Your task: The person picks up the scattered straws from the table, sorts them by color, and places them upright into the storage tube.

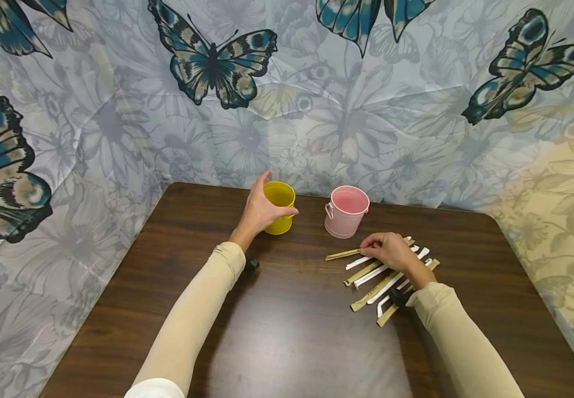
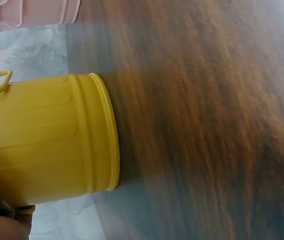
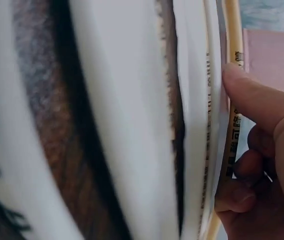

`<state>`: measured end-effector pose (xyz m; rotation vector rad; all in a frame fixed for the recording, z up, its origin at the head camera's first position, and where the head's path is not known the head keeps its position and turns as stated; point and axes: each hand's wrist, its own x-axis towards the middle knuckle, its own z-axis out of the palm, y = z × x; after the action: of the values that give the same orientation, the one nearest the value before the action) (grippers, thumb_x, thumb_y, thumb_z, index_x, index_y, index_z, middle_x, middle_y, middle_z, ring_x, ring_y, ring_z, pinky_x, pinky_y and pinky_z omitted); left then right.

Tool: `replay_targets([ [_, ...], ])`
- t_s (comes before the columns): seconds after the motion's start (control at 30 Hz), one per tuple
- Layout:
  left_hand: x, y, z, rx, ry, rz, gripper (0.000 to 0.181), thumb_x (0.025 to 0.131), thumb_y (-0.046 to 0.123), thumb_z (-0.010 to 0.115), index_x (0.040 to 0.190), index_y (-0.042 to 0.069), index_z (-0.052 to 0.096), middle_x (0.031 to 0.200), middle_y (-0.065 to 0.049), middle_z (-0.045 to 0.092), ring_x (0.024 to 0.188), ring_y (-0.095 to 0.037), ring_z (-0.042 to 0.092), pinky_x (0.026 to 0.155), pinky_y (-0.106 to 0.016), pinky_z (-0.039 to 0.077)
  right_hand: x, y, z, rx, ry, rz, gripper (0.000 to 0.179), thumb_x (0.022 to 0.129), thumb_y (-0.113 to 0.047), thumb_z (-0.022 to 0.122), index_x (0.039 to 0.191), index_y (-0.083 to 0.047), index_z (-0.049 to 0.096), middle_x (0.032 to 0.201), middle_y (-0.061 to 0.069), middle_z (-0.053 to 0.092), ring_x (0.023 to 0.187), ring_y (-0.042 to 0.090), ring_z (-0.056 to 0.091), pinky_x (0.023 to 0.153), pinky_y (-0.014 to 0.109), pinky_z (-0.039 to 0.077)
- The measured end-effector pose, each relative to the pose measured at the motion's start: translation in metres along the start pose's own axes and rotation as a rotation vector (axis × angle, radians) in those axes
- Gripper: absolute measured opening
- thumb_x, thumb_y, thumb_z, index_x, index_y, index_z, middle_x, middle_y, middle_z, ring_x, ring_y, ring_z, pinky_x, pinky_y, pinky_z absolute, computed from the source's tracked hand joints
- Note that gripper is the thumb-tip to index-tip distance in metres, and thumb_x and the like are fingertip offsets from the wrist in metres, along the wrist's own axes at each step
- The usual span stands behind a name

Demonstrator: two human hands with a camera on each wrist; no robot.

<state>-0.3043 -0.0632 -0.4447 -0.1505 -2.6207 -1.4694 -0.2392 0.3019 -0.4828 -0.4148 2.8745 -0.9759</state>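
Note:
My left hand [image 1: 258,211] holds the small yellow bucket [image 1: 279,194] near the table's far edge, thumb across its near side and the index finger stretched along its left. The left wrist view shows the bucket's ribbed side [image 2: 47,135], its wire handle and a fingertip at its lower corner. To its right stands a pink bucket [image 1: 345,221]. My right hand [image 1: 391,251] pinches a brown paper-wrapped straw [image 1: 342,255] between thumb and fingers. That straw [image 3: 236,127] has dark print on its wrapper. Below the hand lies a row of white and brown wrapped straws [image 1: 377,292].
The dark wooden table [image 1: 277,331] reaches back to a wall hanging [image 1: 287,132] printed with butterflies and flowers. Dark wrist cameras sit under both wrists, the right one close over the row of straws.

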Motion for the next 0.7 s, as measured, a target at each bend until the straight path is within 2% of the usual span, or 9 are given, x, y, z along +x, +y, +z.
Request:
replay_targets([
  [0.1,-0.001,-0.002,0.0,-0.013,0.011,-0.004,0.13,0.058,0.057,0.096,0.161,0.029,0.023,0.164,-0.004,0.035,0.143,-0.031,0.043,0.119,-0.051,0.04,-0.001,-0.004,0.0,-0.01,0.043,-0.042,0.008,0.086,-0.018,0.082,0.089,-0.013,0.076,0.064,-0.005,0.048,0.058,0.001,0.042,0.055,0.022,0.034],
  [0.23,-0.002,-0.006,0.002,-0.048,0.015,-0.002,0.129,0.06,0.056,0.096,0.162,0.026,0.023,0.164,-0.01,0.036,0.143,-0.033,0.043,0.118,-0.052,0.04,0.0,-0.014,-0.005,0.0,0.099,-0.119,0.008,0.084,-0.014,0.084,0.088,-0.013,0.077,0.075,-0.001,0.055,0.068,0.002,0.046,0.06,0.02,0.039],
  [0.4,-0.004,-0.01,0.003,-0.086,0.011,-0.026,0.127,0.062,0.052,0.096,0.162,0.029,0.02,0.162,-0.013,0.037,0.14,-0.034,0.045,0.117,-0.051,0.042,-0.001,-0.03,-0.011,0.022,0.104,-0.155,0.01,0.083,-0.016,0.085,0.089,-0.016,0.076,0.09,0.001,0.066,0.072,0.005,0.05,0.062,0.021,0.043],
  [0.53,-0.005,-0.01,0.004,-0.116,0.01,-0.038,0.126,0.063,0.049,0.096,0.161,0.031,0.019,0.161,-0.011,0.038,0.138,-0.033,0.047,0.116,-0.05,0.043,-0.001,-0.044,-0.014,0.045,0.07,-0.146,0.011,0.085,-0.017,0.083,0.092,-0.016,0.074,0.09,0.002,0.069,0.065,0.005,0.05,0.058,0.023,0.044],
  [0.7,-0.006,-0.01,0.007,-0.164,0.022,-0.038,0.123,0.065,0.04,0.097,0.161,0.026,0.02,0.157,-0.005,0.044,0.135,-0.03,0.05,0.115,-0.047,0.044,0.002,-0.064,-0.017,0.06,0.046,-0.14,0.013,0.087,-0.017,0.082,0.094,-0.014,0.072,0.079,0.004,0.064,0.061,0.009,0.048,0.055,0.024,0.042],
])
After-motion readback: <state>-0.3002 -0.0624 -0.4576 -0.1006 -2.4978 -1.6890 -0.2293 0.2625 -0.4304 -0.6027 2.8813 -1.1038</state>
